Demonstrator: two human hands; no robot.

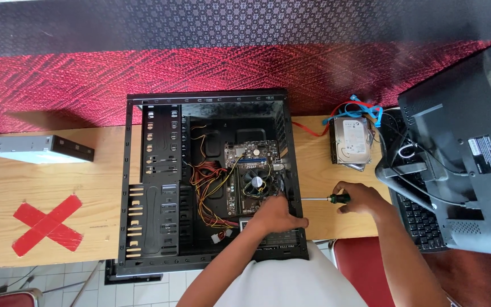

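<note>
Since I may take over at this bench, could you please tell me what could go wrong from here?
1. The screwdriver in the right hand points at the case edge; a slip might gouge the motherboard.
2. The left hand rests inside near loose wires, which could snag.
3. The hard drive lies on tangled cables and could be pulled off.
</note>
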